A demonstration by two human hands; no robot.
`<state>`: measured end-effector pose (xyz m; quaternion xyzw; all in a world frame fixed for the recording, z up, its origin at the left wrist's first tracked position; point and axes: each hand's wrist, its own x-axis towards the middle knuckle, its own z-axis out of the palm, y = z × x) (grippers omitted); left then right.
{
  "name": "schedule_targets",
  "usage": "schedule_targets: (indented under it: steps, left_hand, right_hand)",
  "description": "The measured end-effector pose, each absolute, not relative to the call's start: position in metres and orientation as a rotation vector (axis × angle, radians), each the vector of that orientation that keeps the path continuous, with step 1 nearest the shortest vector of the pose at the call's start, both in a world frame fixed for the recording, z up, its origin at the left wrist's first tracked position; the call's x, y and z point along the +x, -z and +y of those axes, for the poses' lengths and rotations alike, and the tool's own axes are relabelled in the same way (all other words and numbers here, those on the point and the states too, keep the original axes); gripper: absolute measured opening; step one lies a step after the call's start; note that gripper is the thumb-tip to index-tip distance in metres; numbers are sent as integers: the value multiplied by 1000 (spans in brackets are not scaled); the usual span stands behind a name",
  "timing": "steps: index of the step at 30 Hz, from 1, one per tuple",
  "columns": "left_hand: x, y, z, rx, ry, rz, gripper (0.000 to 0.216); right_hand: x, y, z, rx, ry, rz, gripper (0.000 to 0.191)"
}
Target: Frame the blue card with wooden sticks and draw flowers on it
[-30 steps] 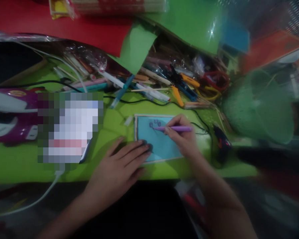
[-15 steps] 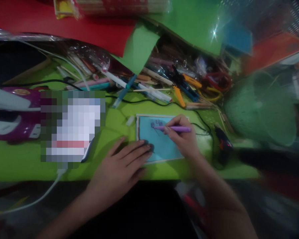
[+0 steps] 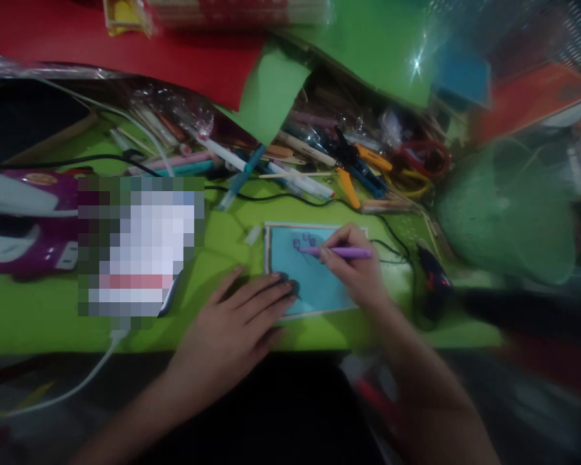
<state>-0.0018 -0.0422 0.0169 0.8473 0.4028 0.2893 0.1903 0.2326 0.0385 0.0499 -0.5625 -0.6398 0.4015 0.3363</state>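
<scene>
A blue panel with a pale border lies flat on the bright green tabletop. Small dark outlines of flower-like shapes and a short stem line are drawn near its top left. My right hand is closed around a purple felt-tip pen, its tip at the drawing just under the shapes. Palm down, my left hand lies with its fingers stretched out, fingertips on the panel's lower left part. A small whitish piece rests left of the panel.
Pens, wooden sticks, orange-handled pliers and scissors crowd the back. A green translucent basket stands at right, a dark glue-gun-like tool below it. At left are a blurred-out phone on a white cable and a purple device.
The pen tip has shifted very slightly down and right, off the left flower shape. My left hand stays in place on the panel.
</scene>
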Motion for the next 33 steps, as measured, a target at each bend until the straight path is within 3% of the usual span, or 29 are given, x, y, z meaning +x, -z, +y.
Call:
schedule_targets:
  steps: [33]
  left_hand:
    - [-3, -17, -43, 2388, -798, 1127, 31]
  right_hand:
    - [240, -48, 35, -1464, -1149, -1592, 11]
